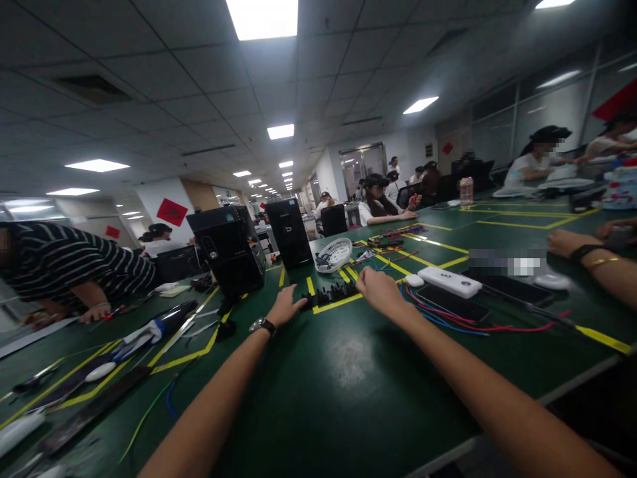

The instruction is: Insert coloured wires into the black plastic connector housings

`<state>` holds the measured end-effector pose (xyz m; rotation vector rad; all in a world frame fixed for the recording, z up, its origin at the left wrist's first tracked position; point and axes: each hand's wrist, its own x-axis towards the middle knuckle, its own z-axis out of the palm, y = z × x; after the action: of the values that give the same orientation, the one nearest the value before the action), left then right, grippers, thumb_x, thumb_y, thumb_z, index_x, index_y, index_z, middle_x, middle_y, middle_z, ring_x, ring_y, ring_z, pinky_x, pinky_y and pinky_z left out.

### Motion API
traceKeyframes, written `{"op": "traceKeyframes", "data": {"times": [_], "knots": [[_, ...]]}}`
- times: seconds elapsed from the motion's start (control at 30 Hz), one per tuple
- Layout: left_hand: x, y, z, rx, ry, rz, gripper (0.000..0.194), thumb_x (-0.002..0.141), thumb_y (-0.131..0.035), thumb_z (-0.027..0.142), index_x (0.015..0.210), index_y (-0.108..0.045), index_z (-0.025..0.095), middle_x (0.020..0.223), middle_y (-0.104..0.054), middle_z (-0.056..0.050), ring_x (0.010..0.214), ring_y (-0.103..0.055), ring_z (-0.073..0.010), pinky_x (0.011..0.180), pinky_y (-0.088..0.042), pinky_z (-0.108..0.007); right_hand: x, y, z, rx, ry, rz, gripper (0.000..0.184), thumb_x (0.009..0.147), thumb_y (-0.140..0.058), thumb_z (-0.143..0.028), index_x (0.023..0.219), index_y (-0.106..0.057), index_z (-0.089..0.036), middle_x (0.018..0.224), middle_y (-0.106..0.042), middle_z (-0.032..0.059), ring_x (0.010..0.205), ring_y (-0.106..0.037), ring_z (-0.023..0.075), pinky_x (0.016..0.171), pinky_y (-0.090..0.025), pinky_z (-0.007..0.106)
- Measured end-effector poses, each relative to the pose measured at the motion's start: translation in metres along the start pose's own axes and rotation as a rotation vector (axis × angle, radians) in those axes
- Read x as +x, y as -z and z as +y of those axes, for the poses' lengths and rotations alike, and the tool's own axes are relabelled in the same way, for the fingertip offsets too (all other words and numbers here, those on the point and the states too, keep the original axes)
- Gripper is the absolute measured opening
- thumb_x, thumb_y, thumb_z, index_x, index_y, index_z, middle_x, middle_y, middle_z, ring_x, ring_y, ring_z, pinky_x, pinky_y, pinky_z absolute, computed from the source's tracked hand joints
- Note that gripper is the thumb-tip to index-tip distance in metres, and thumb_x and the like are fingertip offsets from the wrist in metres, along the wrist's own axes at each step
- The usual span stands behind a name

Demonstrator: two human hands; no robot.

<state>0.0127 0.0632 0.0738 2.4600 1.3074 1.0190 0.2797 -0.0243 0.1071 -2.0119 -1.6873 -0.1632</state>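
Both my arms reach forward over a dark green table point(348, 378). My left hand point(285, 307), with a watch on its wrist, lies flat with fingers stretched out, touching the left end of a row of small black parts point(332, 293) on a yellow tape line. My right hand point(377, 290) is at the right end of that row with its fingers curled; whether it holds anything is hidden. Red and blue wires point(448, 317) run just right of my right hand, beside a white oblong device point(449, 281).
Two black computer towers point(232, 249) point(289, 232) and a small white fan point(334, 255) stand behind the parts. Tools and cables point(149, 335) lie to the left. A person in a striped shirt point(74, 269) leans in at left; another person's forearm point(597, 262) rests at right.
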Motion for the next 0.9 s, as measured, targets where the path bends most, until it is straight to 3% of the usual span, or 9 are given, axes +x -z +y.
{"op": "traceKeyframes", "data": {"times": [0.17, 0.3, 0.4, 0.5, 0.67, 0.77, 0.9], "knots": [[0.031, -0.039, 0.005, -0.081, 0.047, 0.005, 0.033, 0.087, -0.053, 0.033, 0.116, -0.053, 0.017, 0.117, -0.055, -0.008, 0.101, -0.056, -0.0208, 0.083, -0.049, -0.039, 0.013, -0.036, -0.015, 0.4, 0.084, 0.106, 0.013, 0.086, -0.043, -0.023, 0.089, -0.054, -0.016, 0.073, -0.064, 0.0063, 0.065, -0.06, 0.017, 0.059, -0.035, 0.024], [0.022, -0.045, -0.003, -0.09, 0.106, -0.011, 0.037, 0.077, -0.065, 0.037, 0.105, -0.056, 0.015, 0.102, -0.059, -0.009, 0.088, -0.058, -0.0196, 0.077, -0.048, -0.035, -0.001, -0.058, -0.015, 0.647, 0.221, 0.052, 0.01, 0.084, -0.043, -0.021, 0.08, -0.051, -0.018, 0.06, -0.054, -0.0011, 0.055, -0.053, 0.0133, 0.054, -0.032, 0.023], [-0.004, -0.038, 0.0, -0.215, 0.161, 0.04, 0.043, 0.064, -0.075, 0.036, 0.095, -0.052, 0.017, 0.086, -0.058, -0.003, 0.077, -0.056, -0.0161, 0.068, -0.046, -0.027, -0.014, -0.063, -0.024, 0.794, 0.236, -0.028, 0.01, 0.084, -0.042, -0.025, 0.079, -0.049, -0.019, 0.055, -0.048, -0.0045, 0.051, -0.047, 0.0119, 0.051, -0.03, 0.022], [-0.033, -0.024, 0.016, -0.51, 0.295, 0.036, 0.047, 0.062, -0.075, 0.035, 0.095, -0.046, 0.02, 0.076, -0.054, 0.002, 0.064, -0.054, -0.0113, 0.056, -0.045, -0.021, -0.025, -0.064, -0.04, 0.931, 0.213, -0.172, 0.013, 0.086, -0.04, -0.028, 0.082, -0.048, -0.019, 0.053, -0.044, -0.0062, 0.048, -0.043, 0.0111, 0.048, -0.029, 0.021], [-0.066, 0.011, 0.039, -0.952, 0.54, -0.034, 0.054, 0.058, -0.08, 0.03, 0.098, -0.044, 0.021, 0.089, -0.052, -0.001, 0.072, -0.059, -0.0144, 0.057, -0.055, -0.03, -0.045, -0.065, -0.062, 0.921, 0.226, -0.324, 0.014, 0.084, -0.044, -0.029, 0.082, -0.052, -0.017, 0.053, -0.046, -0.0055, 0.049, -0.043, 0.0104, 0.048, -0.03, 0.021], [-0.078, 0.026, 0.035, -1.088, 0.585, 0.0, 0.055, 0.059, -0.081, 0.026, 0.102, -0.047, 0.02, 0.092, -0.054, -0.004, 0.074, -0.06, -0.0139, 0.059, -0.056, -0.03, -0.049, -0.064, -0.069, 0.873, 0.218, -0.357, 0.02, 0.084, -0.046, -0.032, 0.083, -0.056, -0.015, 0.052, -0.046, -0.0052, 0.047, -0.041, 0.01, 0.047, -0.03, 0.021], [-0.089, 0.03, 0.019, -1.246, 0.62, 0.078, 0.043, 0.07, -0.073, 0.031, 0.103, -0.051, 0.017, 0.087, -0.057, -0.005, 0.067, -0.06, -0.0126, 0.049, -0.05, -0.022, -0.048, -0.065, -0.08, 0.861, 0.234, -0.388, 0.028, 0.085, -0.044, -0.036, 0.084, -0.061, -0.014, 0.049, -0.041, -0.0058, 0.044, -0.037, 0.0094, 0.045, -0.027, 0.021]]}}
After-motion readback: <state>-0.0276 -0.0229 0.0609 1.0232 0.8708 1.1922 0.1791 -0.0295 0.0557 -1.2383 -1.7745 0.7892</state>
